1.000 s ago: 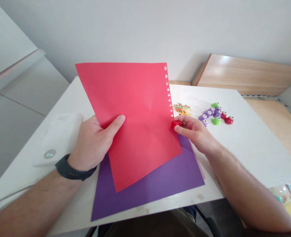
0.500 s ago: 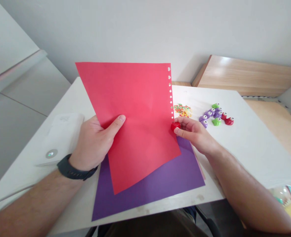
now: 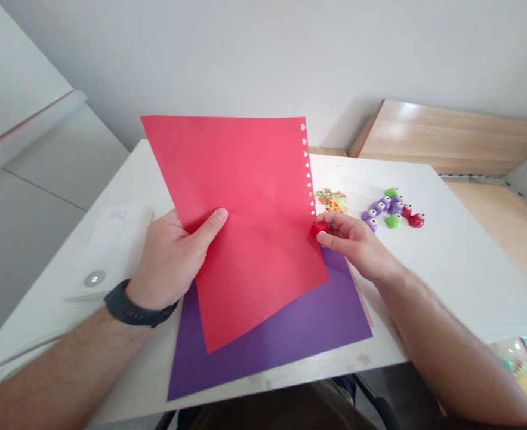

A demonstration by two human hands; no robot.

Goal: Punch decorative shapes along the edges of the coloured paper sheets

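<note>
My left hand (image 3: pixel 173 257) grips the left side of a red sheet of paper (image 3: pixel 254 239), thumb on its face and fingers hidden behind it. The sheet is tilted up, with a column of small heart- and star-shaped holes down its upper right edge. At that edge, below the holes, my right hand (image 3: pixel 353 242) is closed on a small red craft punch (image 3: pixel 319 229), between thumb and fingers. Beneath lies a purple sheet (image 3: pixel 272 340). Just beyond my right hand is a small pile of coloured paper cutouts (image 3: pixel 331 199).
Several purple, green and red punches with googly eyes (image 3: pixel 393 209) stand in a group at the right on the white table (image 3: pixel 451 269). A white device with a round button (image 3: pixel 111 251) and a cable lies at the left. A wooden panel (image 3: pixel 446 137) stands behind.
The red sheet's top edge has tipped slightly lower. Both hands keep their holds, and the red punch stays at almost the same place on the edge.
</note>
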